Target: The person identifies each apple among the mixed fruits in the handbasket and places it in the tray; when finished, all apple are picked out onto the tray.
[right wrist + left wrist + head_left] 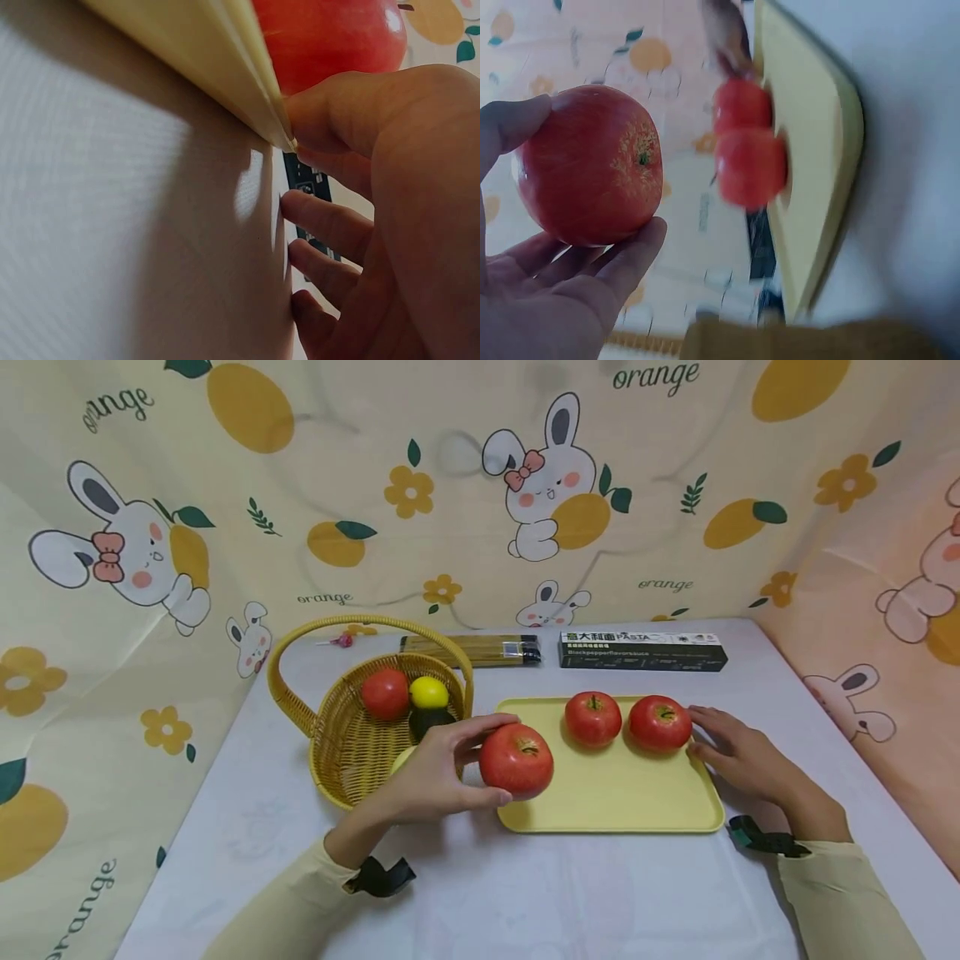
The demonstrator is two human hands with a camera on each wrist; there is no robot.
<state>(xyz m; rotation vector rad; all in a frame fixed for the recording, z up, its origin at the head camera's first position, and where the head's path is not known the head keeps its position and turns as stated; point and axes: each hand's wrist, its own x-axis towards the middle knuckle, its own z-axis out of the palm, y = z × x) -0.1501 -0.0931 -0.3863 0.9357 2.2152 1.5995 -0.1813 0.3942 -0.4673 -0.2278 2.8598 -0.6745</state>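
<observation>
My left hand (438,768) grips a red apple (516,762) between thumb and fingers. In the head view this apple overlaps the left edge of the yellow tray (615,802); the left wrist view shows the apple (592,165) with its stem end facing right. Two more red apples, one in the middle (592,719) and one at the right (660,724), sit on the tray's far half. At the tray's right edge is my right hand (750,760), fingers loosely bent. Its thumb lies at the rim beside the right apple (330,37), other fingertips down at the white tabletop.
Left of the tray stands a wicker basket (337,752) with a tall handle, holding a red fruit (386,694), a yellow lemon (429,692) and a dark green fruit (430,722). Behind lie a pack of noodles (480,650) and a black pasta box (642,652).
</observation>
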